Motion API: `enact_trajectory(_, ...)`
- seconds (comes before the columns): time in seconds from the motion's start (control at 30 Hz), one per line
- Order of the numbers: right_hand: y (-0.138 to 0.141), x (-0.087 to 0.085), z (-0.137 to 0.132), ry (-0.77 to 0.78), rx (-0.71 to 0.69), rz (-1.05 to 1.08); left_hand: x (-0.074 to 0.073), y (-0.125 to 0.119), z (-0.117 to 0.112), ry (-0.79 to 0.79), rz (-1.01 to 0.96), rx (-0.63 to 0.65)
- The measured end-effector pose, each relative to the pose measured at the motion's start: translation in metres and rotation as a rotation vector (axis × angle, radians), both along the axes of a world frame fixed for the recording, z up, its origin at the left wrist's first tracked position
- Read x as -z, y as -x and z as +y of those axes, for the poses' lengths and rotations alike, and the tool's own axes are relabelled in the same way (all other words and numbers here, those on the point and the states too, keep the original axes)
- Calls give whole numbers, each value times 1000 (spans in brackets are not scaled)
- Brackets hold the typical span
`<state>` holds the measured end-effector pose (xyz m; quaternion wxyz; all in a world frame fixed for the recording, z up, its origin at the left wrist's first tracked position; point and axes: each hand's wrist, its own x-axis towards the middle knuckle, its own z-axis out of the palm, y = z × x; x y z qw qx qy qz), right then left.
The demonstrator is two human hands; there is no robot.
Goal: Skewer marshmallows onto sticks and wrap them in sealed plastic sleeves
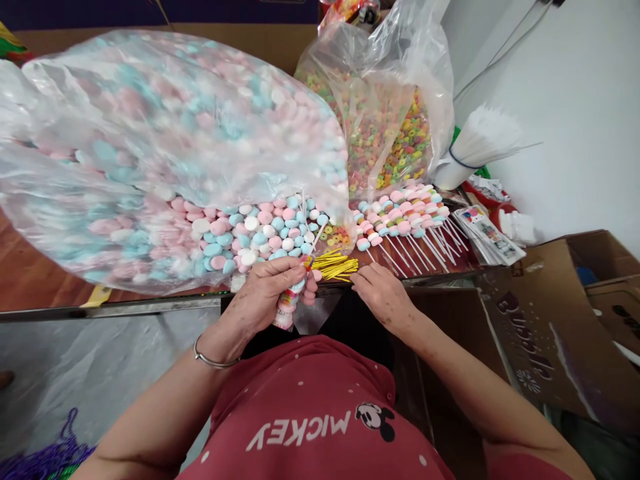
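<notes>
My left hand [270,287] is closed around a wrapped marshmallow skewer [286,308] in a printed clear bag. Its white stick [319,235] points up and away from me, and the bag's neck is gathered between thumb and fingers. My right hand [383,297] has its fingertips pinched at the right end of a pile of yellow twist ties [334,265]. Just behind the ties lie loose ring candies [333,235]. Pink, blue and white marshmallows [260,230] spill from the mouth of a big clear bag [175,127] on the left.
Finished marshmallow skewers [405,213] lie in a row at right, sticks toward me. Behind them stands a bag of ring candies [387,133]. A cup of white sticks [475,143] and printed packets [487,233] sit farther right. Cardboard boxes [545,320] stand below the table's right end.
</notes>
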<state>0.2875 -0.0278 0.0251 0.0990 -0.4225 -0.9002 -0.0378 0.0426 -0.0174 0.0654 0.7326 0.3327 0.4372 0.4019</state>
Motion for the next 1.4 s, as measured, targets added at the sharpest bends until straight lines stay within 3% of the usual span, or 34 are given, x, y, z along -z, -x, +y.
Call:
enact_trajectory(0.1,-1,2,2,-8,-1,13,3,1,-5,21,-5,13)
enact_trajectory(0.27,-5,-10,4,18,70,-44,9,3,-10,54,11,-6)
enact_trajectory(0.43,-22,-29,16,201,140,-21,11,2,-9,68,-24,-30)
enact_trajectory(0.5,-25,-38,21,257,142,115,8,0,-9,60,-23,-21)
enact_trajectory(0.6,-10,-48,21,245,183,509,4,-8,-10,52,-52,27)
enact_trajectory(0.7,22,-46,12,324,237,928,2,-21,-11,67,-117,90)
enact_trajectory(0.77,41,-40,6,430,258,1083,3,-29,-12,63,-128,96)
enact_trajectory(0.9,54,-32,2,513,231,1180,5,-34,-11,14,-101,50)
enact_trajectory(1.13,48,-34,2,596,229,1123,7,-34,-11,13,-108,-78)
enact_trajectory(1.27,50,-32,-1,476,189,1023,12,-37,-10,14,-82,-143)
enact_trajectory(1.4,46,-34,1,8,20,626,12,-36,-6,-5,74,-91)
